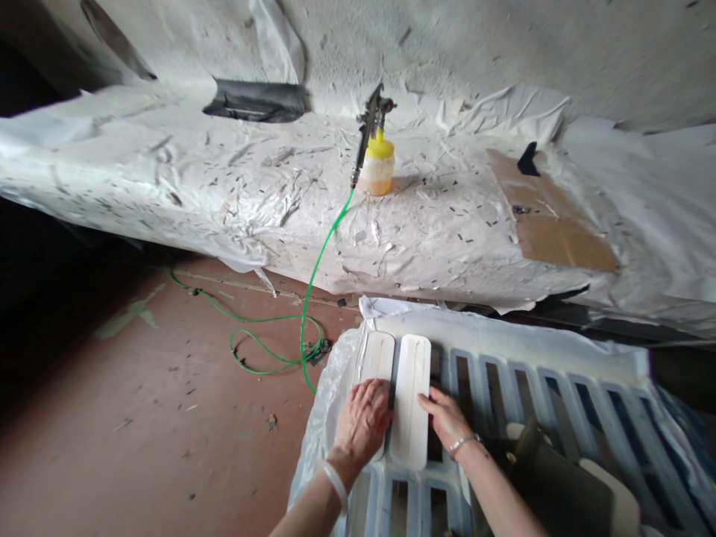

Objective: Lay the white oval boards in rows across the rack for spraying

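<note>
Two long white panels with rounded ends lie side by side on a slatted plastic crate. My left hand is bent over the left white panel, its fingers curled across the panel's width. The right white panel has a faint raised line along its length. At its right edge, my right hand pinches it, thumb on top and the other fingers partly hidden below the edge. The slatted crate is partly wrapped in whitish plastic film.
A spray gun with a yellow-lidded cup stands on the covered ledge. Its green hose loops over the reddish floor. Cardboard lies at right. A dark bag-like item rests on the crate.
</note>
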Demonstrator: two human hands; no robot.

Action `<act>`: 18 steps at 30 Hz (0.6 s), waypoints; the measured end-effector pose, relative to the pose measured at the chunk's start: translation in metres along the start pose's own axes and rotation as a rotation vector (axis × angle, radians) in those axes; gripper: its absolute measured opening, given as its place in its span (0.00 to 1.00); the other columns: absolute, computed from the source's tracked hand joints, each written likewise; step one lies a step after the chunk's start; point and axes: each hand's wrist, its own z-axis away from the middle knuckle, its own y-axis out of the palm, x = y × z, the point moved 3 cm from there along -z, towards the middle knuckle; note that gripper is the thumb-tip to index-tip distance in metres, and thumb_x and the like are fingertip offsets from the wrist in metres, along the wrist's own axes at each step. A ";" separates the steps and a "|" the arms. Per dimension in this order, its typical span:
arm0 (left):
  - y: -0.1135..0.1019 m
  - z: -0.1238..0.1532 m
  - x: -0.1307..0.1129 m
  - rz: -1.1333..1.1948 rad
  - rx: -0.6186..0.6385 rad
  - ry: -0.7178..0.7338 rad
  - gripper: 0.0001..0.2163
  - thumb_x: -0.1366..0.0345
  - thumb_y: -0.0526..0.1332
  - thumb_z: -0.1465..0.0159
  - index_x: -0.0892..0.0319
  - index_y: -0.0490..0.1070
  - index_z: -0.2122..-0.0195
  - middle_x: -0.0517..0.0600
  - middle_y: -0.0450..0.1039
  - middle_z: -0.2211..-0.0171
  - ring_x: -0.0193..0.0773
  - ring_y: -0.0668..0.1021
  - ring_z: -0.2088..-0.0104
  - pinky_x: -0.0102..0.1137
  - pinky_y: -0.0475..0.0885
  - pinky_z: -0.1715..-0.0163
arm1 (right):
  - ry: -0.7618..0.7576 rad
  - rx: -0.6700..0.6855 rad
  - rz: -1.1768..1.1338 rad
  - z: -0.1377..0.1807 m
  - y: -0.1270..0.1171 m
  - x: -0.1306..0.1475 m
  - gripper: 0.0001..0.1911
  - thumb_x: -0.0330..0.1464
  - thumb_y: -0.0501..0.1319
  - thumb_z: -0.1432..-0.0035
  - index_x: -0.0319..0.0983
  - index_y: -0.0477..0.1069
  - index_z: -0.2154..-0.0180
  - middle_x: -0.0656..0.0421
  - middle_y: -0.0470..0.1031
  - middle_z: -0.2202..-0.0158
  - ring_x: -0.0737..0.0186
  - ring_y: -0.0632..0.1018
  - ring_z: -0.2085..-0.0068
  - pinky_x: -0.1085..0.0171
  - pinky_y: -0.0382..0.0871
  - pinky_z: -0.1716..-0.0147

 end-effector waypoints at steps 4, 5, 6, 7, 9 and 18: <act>0.002 -0.007 -0.004 0.015 0.054 0.003 0.23 0.68 0.58 0.36 0.54 0.62 0.39 0.52 0.67 0.41 0.49 0.69 0.44 0.47 0.68 0.45 | 0.089 0.079 -0.052 -0.004 -0.002 0.001 0.23 0.40 0.74 0.65 0.36 0.75 0.66 0.53 0.80 0.64 0.48 0.79 0.58 0.55 0.73 0.56; 0.004 -0.008 -0.004 0.007 0.059 0.002 0.24 0.68 0.57 0.36 0.53 0.61 0.38 0.52 0.66 0.40 0.49 0.69 0.44 0.47 0.68 0.46 | 0.120 0.079 -0.051 -0.005 -0.001 0.001 0.23 0.40 0.74 0.66 0.37 0.74 0.67 0.53 0.80 0.64 0.48 0.80 0.59 0.56 0.74 0.58; 0.005 -0.010 -0.003 -0.001 0.061 0.003 0.24 0.68 0.57 0.35 0.53 0.61 0.38 0.52 0.66 0.39 0.50 0.69 0.43 0.48 0.68 0.46 | 0.149 0.073 -0.044 -0.005 0.000 0.001 0.23 0.41 0.74 0.66 0.37 0.74 0.67 0.54 0.80 0.65 0.49 0.80 0.60 0.57 0.74 0.61; 0.007 -0.010 -0.003 -0.008 0.062 0.006 0.23 0.68 0.57 0.35 0.54 0.61 0.38 0.51 0.65 0.39 0.50 0.69 0.43 0.48 0.68 0.46 | 0.176 0.064 -0.020 -0.005 0.002 0.001 0.23 0.42 0.73 0.66 0.38 0.73 0.66 0.54 0.80 0.66 0.50 0.80 0.61 0.58 0.74 0.63; 0.011 -0.011 -0.002 -0.018 0.066 0.018 0.21 0.67 0.56 0.35 0.54 0.63 0.39 0.50 0.65 0.38 0.50 0.69 0.43 0.48 0.68 0.47 | 0.214 0.049 0.064 -0.005 0.004 0.002 0.24 0.44 0.71 0.64 0.38 0.72 0.65 0.55 0.80 0.67 0.53 0.80 0.62 0.61 0.75 0.66; 0.025 -0.007 0.007 -0.154 0.057 0.103 0.23 0.70 0.56 0.35 0.55 0.61 0.38 0.47 0.60 0.35 0.49 0.68 0.42 0.47 0.68 0.47 | 0.330 0.117 0.538 -0.019 0.004 0.013 0.13 0.40 0.63 0.48 0.36 0.69 0.68 0.55 0.73 0.81 0.55 0.76 0.81 0.61 0.71 0.83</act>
